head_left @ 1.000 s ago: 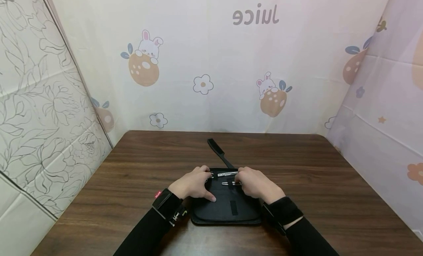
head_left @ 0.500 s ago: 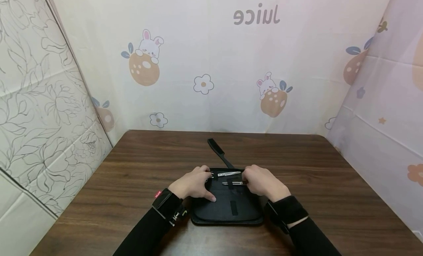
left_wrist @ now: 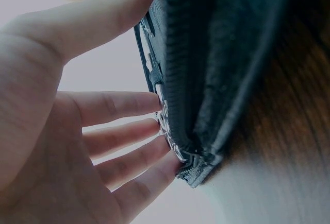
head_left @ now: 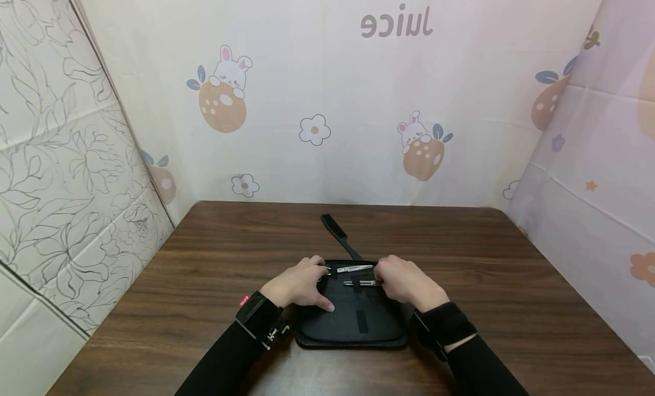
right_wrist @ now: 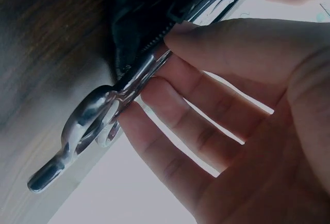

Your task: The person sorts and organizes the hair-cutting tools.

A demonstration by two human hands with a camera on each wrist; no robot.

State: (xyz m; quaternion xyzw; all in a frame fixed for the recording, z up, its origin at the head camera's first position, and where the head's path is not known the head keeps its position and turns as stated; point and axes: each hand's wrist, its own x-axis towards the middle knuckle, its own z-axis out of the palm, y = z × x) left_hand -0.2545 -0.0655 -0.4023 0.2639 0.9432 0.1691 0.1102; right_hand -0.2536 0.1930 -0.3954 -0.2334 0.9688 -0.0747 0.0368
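A black zip case (head_left: 332, 330) lies on the wooden table before me. My left hand (head_left: 299, 285) rests on its left side, thumb on the case and fingers at the far edge. In the left wrist view those fingers are nearly straight and touch metal finger rings (left_wrist: 164, 118). At the case's right edge my right hand (head_left: 409, 279) pinches haircutting scissors (right_wrist: 87, 116), whose shiny rings and finger rest stick out past the fingers. Their blades (head_left: 353, 283) lie under a black elastic loop. Just beyond lies another silver tool (head_left: 353, 268), its right end near my right hand.
A black comb-like tool (head_left: 335, 228) with a long handle sits behind the case, its near end reaching the case's far edge. The brown table (head_left: 245, 231) meets a patterned cloth backdrop (head_left: 317, 72) at the back and sides.
Over the first half second my right hand shifted slightly right, and more of the two silver tools came into sight. Since then it has hardly moved. My left hand stays in place.
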